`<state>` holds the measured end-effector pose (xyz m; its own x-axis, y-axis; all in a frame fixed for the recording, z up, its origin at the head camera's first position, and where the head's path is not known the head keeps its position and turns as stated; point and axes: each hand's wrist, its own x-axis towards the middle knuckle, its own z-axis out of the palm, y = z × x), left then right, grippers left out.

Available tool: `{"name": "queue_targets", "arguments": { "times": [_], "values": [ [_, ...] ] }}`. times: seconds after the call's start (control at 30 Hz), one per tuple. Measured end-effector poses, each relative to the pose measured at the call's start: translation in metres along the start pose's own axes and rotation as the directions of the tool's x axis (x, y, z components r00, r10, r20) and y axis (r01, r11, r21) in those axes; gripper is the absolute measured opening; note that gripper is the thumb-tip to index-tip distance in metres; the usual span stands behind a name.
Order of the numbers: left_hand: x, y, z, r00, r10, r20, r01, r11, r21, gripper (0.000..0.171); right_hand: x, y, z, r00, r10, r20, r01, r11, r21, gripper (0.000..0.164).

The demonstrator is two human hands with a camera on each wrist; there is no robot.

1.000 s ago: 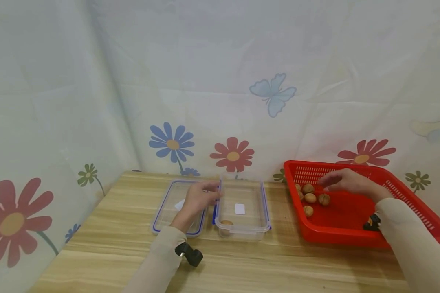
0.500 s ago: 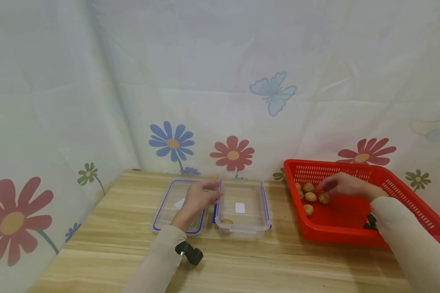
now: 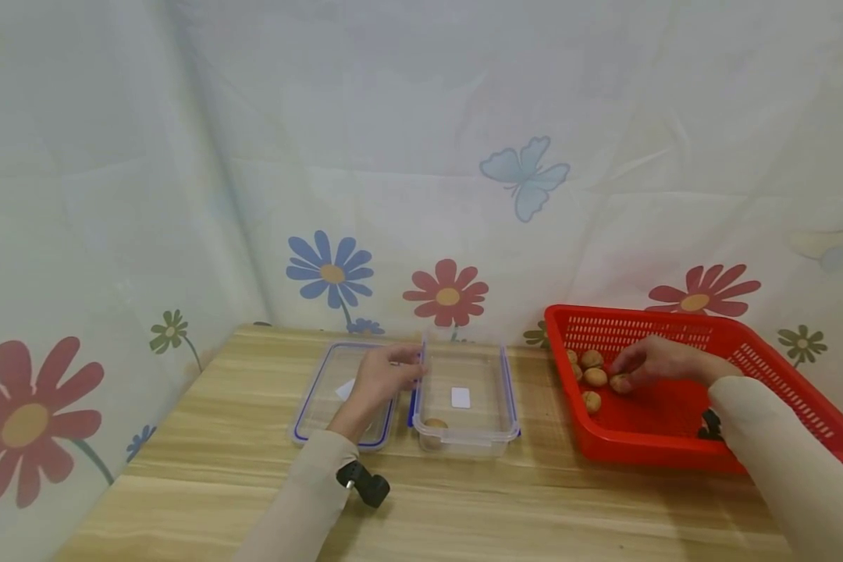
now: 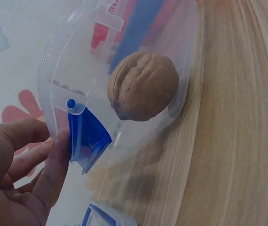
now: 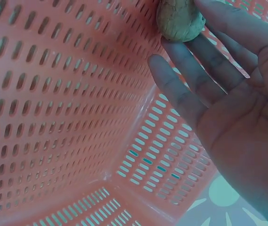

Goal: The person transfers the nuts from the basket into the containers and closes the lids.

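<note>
My left hand [image 3: 385, 376] pinches the left rim of a clear plastic food container [image 3: 474, 446] between thumb and fingers, near a blue locking flap [image 4: 88, 136]. One walnut [image 4: 145, 87] lies inside the container at its near left corner. On the right, my right hand [image 3: 659, 361] reaches into a red plastic basket [image 3: 585, 437], its thumb and fingers around a walnut [image 5: 180, 21]. Several other walnuts [image 3: 594, 378] lie beside those fingertips, at the basket's left side.
A clear lid with a blue seal [image 3: 316, 425] lies flat on the wooden table [image 3: 204, 460], left of the container and partly behind my left hand. A flowered curtain [image 3: 407, 179] hangs behind the table. The basket's raised walls surround my right hand.
My right hand has come down onto a walnut in the basket, and its fingers have closed round it. My left hand stays at the container's rim.
</note>
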<state>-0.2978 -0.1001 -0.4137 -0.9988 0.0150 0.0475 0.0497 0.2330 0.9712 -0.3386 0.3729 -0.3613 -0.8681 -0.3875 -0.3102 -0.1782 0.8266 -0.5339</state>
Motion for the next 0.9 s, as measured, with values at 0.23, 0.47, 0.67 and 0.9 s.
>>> {"name": "queue_targets", "arguments": {
  "times": [0.23,0.47,0.67,0.9],
  "values": [
    [0.001,0.0,-0.001,1.0,0.003,-0.002,-0.003,1.0,0.003,0.04,0.002,0.0,0.0,1.0,0.029,-0.005,-0.029,1.0,0.006,0.041],
    [0.0,0.0,-0.001,1.0,0.012,0.003,-0.012,1.0,0.028,0.04,0.0,-0.005,-0.001,0.998,0.004,-0.059,-0.004,1.0,-0.002,0.042],
    [-0.001,0.001,-0.001,1.0,0.021,0.007,-0.021,0.999,0.047,0.041,-0.005,-0.013,-0.003,0.994,-0.052,-0.096,0.054,0.998,0.021,0.041],
    [0.0,0.0,-0.001,1.0,0.02,0.007,-0.02,0.999,0.033,0.04,-0.012,-0.029,-0.007,0.986,-0.087,-0.145,0.089,0.996,0.008,0.05]
  ]
}}
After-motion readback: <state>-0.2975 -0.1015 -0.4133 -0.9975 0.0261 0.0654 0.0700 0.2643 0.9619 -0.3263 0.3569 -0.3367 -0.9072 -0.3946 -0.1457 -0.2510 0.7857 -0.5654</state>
